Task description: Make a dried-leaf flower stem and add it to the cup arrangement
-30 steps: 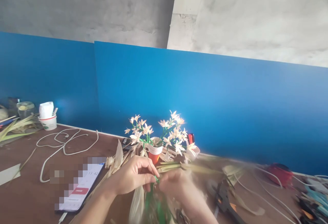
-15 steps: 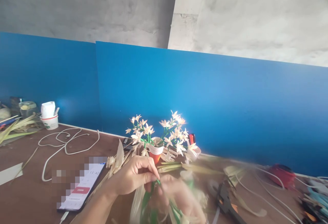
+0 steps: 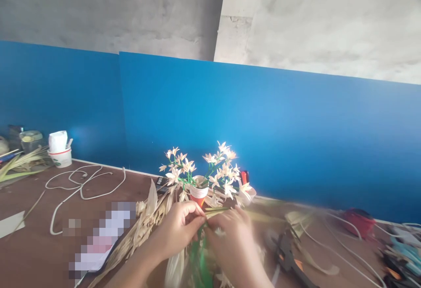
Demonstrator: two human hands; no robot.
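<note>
My left hand [image 3: 179, 231] pinches a thin green stem [image 3: 200, 257] at its top, fingers closed round it. My right hand [image 3: 230, 239] meets it from the right, fingers curled on the same stem and blurred by motion. Pale dried leaf strips [image 3: 148, 222] lie under and left of my hands. Just behind them stands a red paper cup [image 3: 198, 195] holding small cream paper flowers [image 3: 210, 169] on green stems.
A phone [image 3: 98, 246] lies at the left on the brown table [image 3: 39, 253]. White cables [image 3: 82, 182] and a white cup [image 3: 61, 156] sit further left. Black pliers [image 3: 287, 255], a red object [image 3: 358, 222] and more tools lie to the right. A blue panel [image 3: 296, 134] backs the table.
My right hand has risen and come up beside my left at the stem's top, after dipping lower half a second ago. The left hand holds almost still.
</note>
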